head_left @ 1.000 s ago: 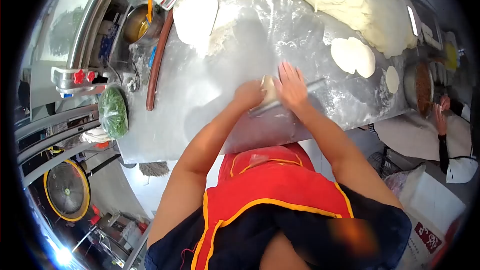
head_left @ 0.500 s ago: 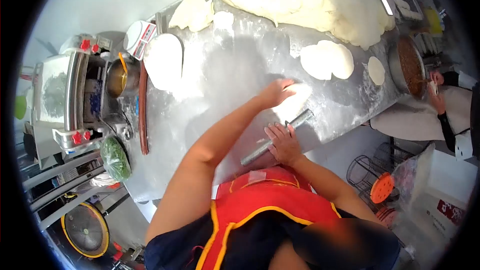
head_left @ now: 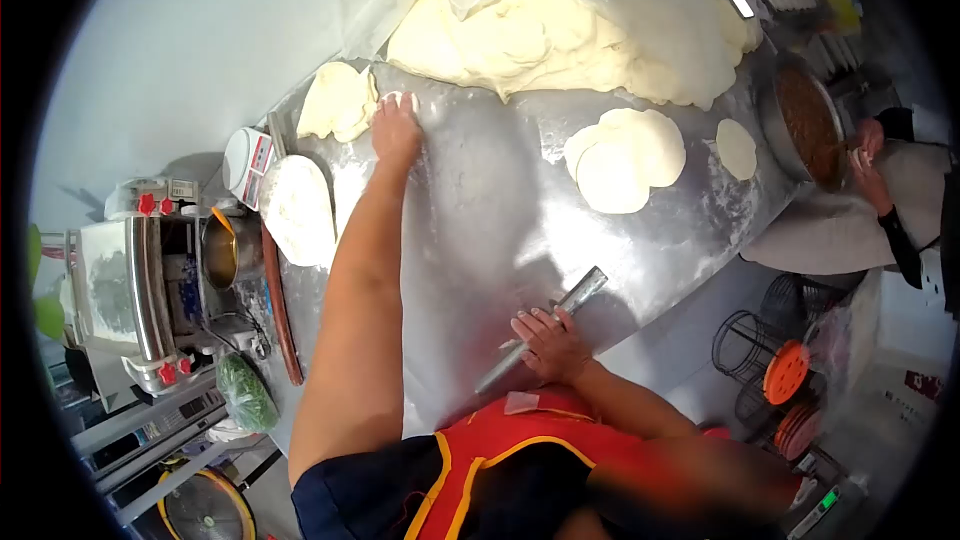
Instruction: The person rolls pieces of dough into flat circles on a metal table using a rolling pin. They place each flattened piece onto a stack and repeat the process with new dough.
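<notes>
My left hand (head_left: 397, 132) reaches to the far left of the metal table, its fingers closed over a small dough piece (head_left: 403, 98) that they partly cover. Beside it lies a lumpy dough chunk (head_left: 336, 103). My right hand (head_left: 552, 344) grips a grey rolling pin (head_left: 582, 290) near the table's front edge, fingers laid across it. Several thin dough rounds (head_left: 615, 175) overlap in a pile right of centre, and a single round (head_left: 737, 149) lies further right. A big dough mass (head_left: 510, 35), partly under clear plastic, spans the back.
At left are a white oval slab (head_left: 298, 210), a kitchen scale (head_left: 246, 162), a brown rod (head_left: 280, 310), a pot (head_left: 225, 252), a roller machine (head_left: 140, 280) and bagged greens (head_left: 245, 392). A co-worker's hands (head_left: 868, 165) are beside a bowl of brown filling (head_left: 808, 125) at right.
My left hand has moved from the dough round in the middle to the small dough piece at far left. That round now appears on the pile. My right hand stays on the rolling pin.
</notes>
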`<state>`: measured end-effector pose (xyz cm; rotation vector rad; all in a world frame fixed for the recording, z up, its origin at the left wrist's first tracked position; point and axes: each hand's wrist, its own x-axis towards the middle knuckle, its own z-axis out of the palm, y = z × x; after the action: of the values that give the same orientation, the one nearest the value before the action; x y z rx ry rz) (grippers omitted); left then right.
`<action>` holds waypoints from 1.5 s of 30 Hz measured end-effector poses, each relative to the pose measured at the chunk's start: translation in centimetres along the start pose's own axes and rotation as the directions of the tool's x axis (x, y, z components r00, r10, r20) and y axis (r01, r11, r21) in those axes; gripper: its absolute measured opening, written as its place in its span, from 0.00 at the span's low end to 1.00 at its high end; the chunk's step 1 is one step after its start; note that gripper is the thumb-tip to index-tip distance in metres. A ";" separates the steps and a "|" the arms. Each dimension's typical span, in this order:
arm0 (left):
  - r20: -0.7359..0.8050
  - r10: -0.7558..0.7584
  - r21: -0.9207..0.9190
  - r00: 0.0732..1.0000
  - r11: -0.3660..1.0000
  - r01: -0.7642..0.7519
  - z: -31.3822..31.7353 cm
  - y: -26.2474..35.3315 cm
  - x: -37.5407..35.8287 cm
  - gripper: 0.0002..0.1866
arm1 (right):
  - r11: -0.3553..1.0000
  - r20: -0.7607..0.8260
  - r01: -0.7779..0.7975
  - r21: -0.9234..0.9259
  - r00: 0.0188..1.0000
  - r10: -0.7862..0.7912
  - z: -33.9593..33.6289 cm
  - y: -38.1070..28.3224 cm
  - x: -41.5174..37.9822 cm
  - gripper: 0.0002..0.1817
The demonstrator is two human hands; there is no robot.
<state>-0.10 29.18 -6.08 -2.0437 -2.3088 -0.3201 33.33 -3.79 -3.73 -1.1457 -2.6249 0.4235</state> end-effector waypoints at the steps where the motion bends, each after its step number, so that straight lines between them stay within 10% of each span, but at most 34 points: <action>1: -0.005 0.010 -0.027 1.000 1.000 -0.011 0.0 0.2 -1.0 0.22 | 1.000 0.022 0.001 -0.003 1.000 -0.001 -0.3 -0.3 0.0 0.30; 9: -0.122 0.161 -0.205 0.979 0.961 -0.183 -6.2 4.7 -22.3 0.17 | 1.000 -0.041 0.011 0.002 0.999 -0.011 0.2 -0.6 -0.1 0.31; 14: 0.132 0.122 -0.309 0.984 0.948 -0.076 -9.3 4.2 -29.6 0.16 | 0.999 -0.106 0.016 0.031 0.994 -0.013 0.2 -0.8 -0.5 0.31; 20: -0.061 0.207 -0.254 0.976 0.943 -0.216 -5.8 4.9 -26.8 0.23 | 0.997 0.078 -0.069 0.042 0.995 0.066 -1.6 -1.8 0.7 0.31; 30: 0.237 0.053 -0.124 0.970 0.992 -0.024 -6.0 6.6 -27.3 0.27 | 0.998 -0.131 0.062 -0.013 0.989 -0.063 0.5 -0.5 -0.4 0.27; 45: 0.180 0.112 -0.115 0.977 0.989 -0.092 -6.4 6.7 -27.0 0.28 | 0.991 -0.082 0.039 0.125 0.996 -0.029 2.0 0.0 -1.8 0.29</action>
<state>9.40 2.36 -3.48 -2.3285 -2.3227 -0.2626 33.85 -5.50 -5.77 -1.0542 -2.5060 0.5182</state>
